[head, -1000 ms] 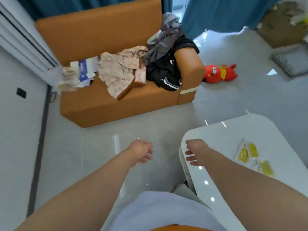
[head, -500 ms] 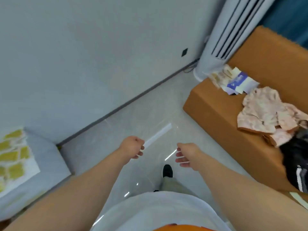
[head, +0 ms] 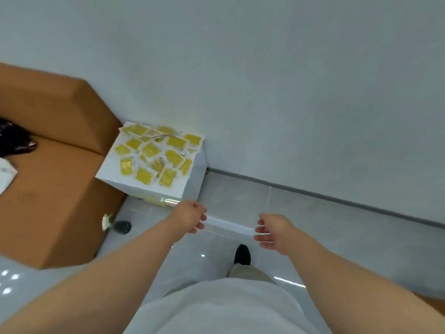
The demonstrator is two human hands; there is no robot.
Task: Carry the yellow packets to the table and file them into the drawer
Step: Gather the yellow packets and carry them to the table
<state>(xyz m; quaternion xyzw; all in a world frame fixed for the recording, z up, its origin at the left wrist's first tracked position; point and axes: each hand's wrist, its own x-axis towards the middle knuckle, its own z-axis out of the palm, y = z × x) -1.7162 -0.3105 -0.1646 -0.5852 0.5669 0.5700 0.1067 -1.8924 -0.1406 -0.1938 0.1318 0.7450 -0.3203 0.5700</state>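
Several yellow packets point(head: 154, 155) lie scattered on top of a small white stand point(head: 107, 175) against the wall, beside an orange sofa. My left hand point(head: 190, 216) hangs in the air just below the stand's front edge, fingers loosely curled and empty. My right hand point(head: 271, 231) is further right over the floor, also loosely curled and holding nothing. The table and its drawer are out of view.
The orange sofa point(head: 55, 184) fills the left side, with a dark garment point(head: 14, 141) on it. A white wall point(head: 265, 80) runs behind the stand, with a grey skirting along the floor. A small dark object point(head: 122, 227) lies on the tiles. My black shoe point(head: 242, 254) is below my hands.
My view has swung left from the table and the other sofa to the wall corner. The stand with the packets is now in front of me. Both hands stay empty.
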